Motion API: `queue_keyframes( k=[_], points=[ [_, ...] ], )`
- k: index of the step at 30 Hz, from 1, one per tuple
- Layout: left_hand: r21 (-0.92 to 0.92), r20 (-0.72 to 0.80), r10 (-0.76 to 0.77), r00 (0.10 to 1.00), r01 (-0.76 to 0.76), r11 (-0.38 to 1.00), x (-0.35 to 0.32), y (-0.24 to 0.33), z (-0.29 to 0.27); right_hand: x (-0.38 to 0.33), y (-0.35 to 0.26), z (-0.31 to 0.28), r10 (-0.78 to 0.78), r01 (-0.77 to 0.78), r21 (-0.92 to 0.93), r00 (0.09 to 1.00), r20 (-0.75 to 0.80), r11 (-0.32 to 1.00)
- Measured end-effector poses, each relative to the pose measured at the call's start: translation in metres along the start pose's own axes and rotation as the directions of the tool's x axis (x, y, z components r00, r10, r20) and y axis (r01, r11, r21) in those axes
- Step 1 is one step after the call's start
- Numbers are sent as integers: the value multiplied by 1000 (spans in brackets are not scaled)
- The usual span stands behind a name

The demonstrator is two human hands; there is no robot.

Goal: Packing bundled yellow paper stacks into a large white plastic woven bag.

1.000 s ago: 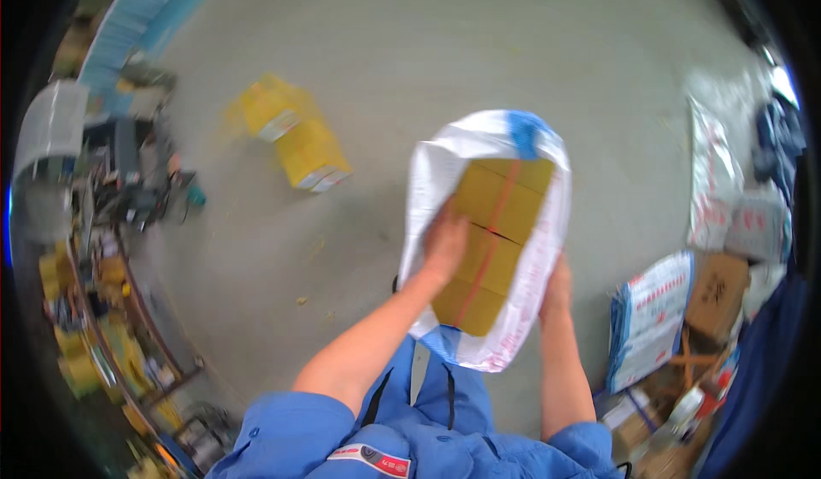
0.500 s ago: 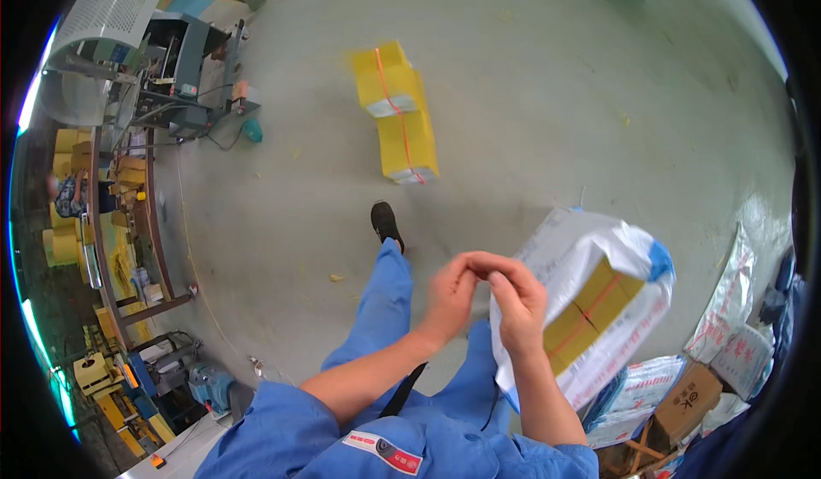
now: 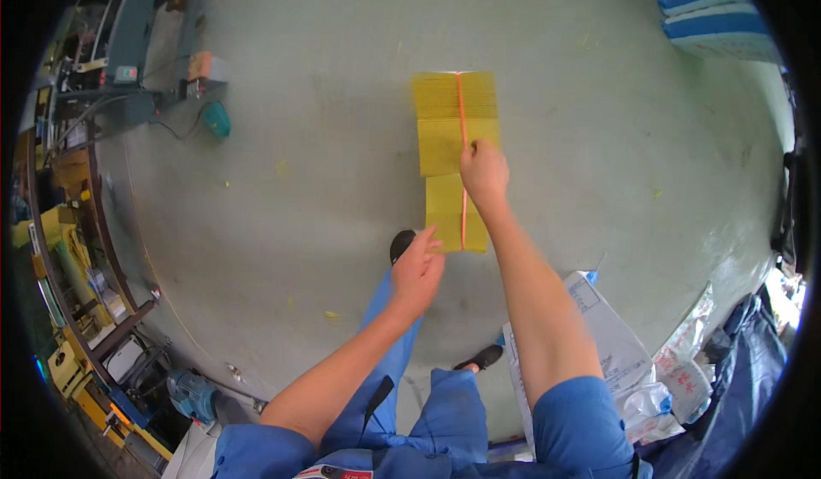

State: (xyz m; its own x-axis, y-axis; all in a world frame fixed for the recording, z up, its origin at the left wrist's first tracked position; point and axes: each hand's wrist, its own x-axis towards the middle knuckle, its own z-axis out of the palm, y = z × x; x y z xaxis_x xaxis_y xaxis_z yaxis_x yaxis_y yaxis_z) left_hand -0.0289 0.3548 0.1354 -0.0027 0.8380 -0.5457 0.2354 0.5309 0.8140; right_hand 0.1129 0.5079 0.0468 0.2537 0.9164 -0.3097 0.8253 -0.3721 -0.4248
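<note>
a workshop or factory packing floor, with machinery along one side and packed goods on the other.
a dark grey machine [image 3: 132,38] with a cable running to a teal pedal-like piece [image 3: 217,120] stands at the upper left; below it come a brown metal frame [image 3: 109,239] holding yellow material and a blue motor-like unit [image 3: 190,393]. yellow scraps [image 3: 332,315] dot the smooth grey-green floor [image 3: 599,137], where a strapped bundle of yellow card-like pieces [image 3: 440,147] sits. white-and-blue sacks [image 3: 717,17] are stacked at the upper right, and the wearer has blue workwear [image 3: 581,419].
</note>
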Motion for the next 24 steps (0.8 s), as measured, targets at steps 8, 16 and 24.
queue_keyframes(
  k=[8, 16, 24],
  points=[
    [92, 37, -266, 963, 262, 961, -20, -42, -68, 56, -18, 13, 165, -157, -60, 972, 165, 986],
    [-360, 11, -544, 839, 511, 780, -11, -11, -56, -103, -26, -131, 128, -596, 800, 801, 585, 73],
    [-325, 651, -300, 697, 613, 720, -147, -19, -14, -378, 20, -270, -150, -490, 867, 867, 475, -93]
  ],
)
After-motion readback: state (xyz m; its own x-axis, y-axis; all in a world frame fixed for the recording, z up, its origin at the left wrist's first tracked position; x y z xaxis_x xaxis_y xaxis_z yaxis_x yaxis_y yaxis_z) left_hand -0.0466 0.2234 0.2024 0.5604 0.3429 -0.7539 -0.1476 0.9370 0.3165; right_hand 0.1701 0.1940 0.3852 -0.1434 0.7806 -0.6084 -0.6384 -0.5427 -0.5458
